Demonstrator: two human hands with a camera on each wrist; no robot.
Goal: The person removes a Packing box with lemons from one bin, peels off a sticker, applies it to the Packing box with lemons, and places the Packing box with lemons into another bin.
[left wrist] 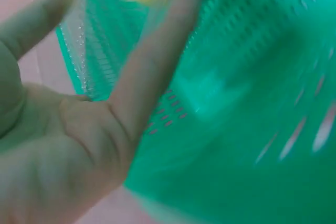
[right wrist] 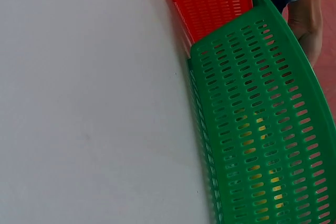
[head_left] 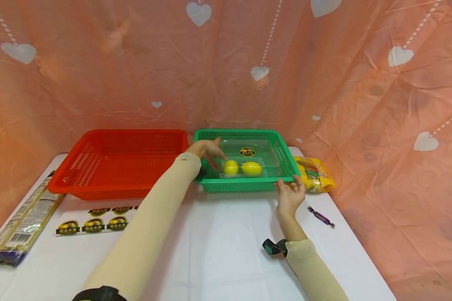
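In the head view, a clear plastic box with a black-and-gold sticker sits in the green basket. Two yellow lemons show within the box's outline. My left hand reaches into the basket's left side, fingers spread beside the box. The left wrist view shows that hand's fingers extended near the clear plastic; firm contact cannot be told. My right hand holds the basket's front right rim with its fingertips. That hand is out of sight in the right wrist view.
A red basket stands left of the green one. In front lies a sticker sheet; a long packet is at far left. Right are a yellow bag and a purple-wrapped candy. A curtain hangs behind.
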